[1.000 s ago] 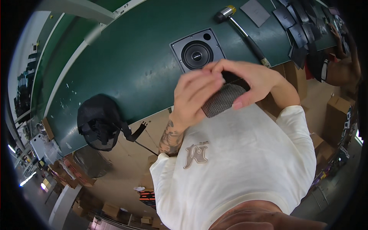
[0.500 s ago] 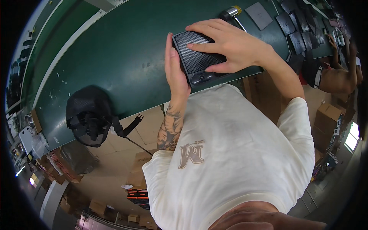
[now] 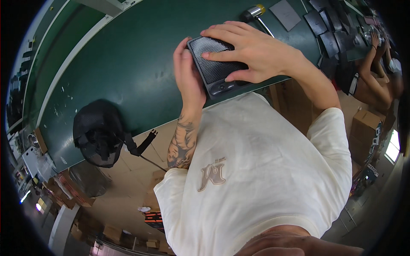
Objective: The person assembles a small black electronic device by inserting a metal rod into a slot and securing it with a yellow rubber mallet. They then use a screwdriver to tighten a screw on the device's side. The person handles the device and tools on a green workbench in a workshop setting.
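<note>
On the green workbench, close to its near edge, a black speaker-like box (image 3: 207, 64) lies with its mesh face up. A smooth strip with a small round button runs along its near end. Fingers bent, my left hand (image 3: 188, 81) clasps the box's left side. From the right, my right hand (image 3: 250, 53) spans the mesh, its thumb near the strip and its fingers reaching toward the far edge. The right part of the box is hidden under that hand. A hammer (image 3: 255, 13) with a yellow-tipped head lies just beyond my right hand.
A black mesh bag (image 3: 98, 132) with a buckled strap sits at the bench's near left edge. Flat dark panels (image 3: 331, 45) are spread at the far right, beside another person's arms (image 3: 372, 59). A dark square plate (image 3: 285, 15) lies past the hammer. Cardboard boxes (image 3: 365, 128) stand on the floor.
My left hand has slid slightly left and its fingers are more bent. The box has shifted a little left, with my right hand on it. The other person's arms have moved.
</note>
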`<action>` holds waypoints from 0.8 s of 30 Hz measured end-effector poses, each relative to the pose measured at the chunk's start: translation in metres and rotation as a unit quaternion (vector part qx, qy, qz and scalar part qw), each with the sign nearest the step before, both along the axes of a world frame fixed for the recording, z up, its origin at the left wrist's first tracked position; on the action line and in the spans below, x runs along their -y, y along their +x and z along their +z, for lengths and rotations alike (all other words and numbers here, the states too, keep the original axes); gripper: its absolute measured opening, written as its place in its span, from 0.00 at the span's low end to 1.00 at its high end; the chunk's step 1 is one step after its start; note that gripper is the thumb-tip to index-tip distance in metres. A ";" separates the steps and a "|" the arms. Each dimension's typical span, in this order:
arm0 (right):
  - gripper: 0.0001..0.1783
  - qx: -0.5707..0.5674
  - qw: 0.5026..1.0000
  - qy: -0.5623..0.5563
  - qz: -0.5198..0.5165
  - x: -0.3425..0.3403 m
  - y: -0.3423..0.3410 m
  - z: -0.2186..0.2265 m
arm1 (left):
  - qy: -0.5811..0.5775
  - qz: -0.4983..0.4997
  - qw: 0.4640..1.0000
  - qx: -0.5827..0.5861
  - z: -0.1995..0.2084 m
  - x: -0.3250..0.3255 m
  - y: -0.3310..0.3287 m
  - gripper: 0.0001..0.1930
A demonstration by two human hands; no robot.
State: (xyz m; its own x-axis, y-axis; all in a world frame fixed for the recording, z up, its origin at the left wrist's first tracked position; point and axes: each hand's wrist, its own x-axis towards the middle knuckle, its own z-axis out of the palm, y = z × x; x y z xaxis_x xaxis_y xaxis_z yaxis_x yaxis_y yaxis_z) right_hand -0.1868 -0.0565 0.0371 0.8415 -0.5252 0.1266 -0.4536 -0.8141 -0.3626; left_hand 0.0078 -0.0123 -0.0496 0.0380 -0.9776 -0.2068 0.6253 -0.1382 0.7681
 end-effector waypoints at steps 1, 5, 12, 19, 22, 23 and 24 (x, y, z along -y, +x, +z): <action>0.35 -0.003 1.000 -0.002 0.002 -0.001 0.001 0.000 | 0.013 0.008 0.999 -0.043 0.002 0.004 0.002 0.21; 0.34 0.021 1.000 0.020 0.004 -0.002 -0.004 -0.001 | 0.038 -0.010 0.988 0.152 0.018 0.015 -0.010 0.17; 0.31 0.086 0.996 -0.015 0.018 0.000 0.000 -0.016 | 0.020 0.016 0.982 0.187 0.006 0.019 -0.009 0.18; 0.44 0.177 0.963 -0.089 -0.183 -0.030 -0.012 -0.030 | -0.043 0.106 0.974 0.198 0.004 -0.002 -0.020 0.22; 0.48 0.204 0.897 0.199 -0.338 -0.044 -0.004 -0.031 | -0.075 0.175 0.968 0.165 0.003 -0.011 -0.015 0.23; 0.50 0.167 0.900 0.295 -0.274 -0.036 -0.002 -0.030 | -0.103 0.201 0.956 0.186 0.002 -0.010 -0.015 0.24; 0.50 0.230 0.915 0.232 -0.236 -0.032 -0.004 -0.037 | -0.126 0.228 0.940 0.220 0.002 -0.014 -0.009 0.24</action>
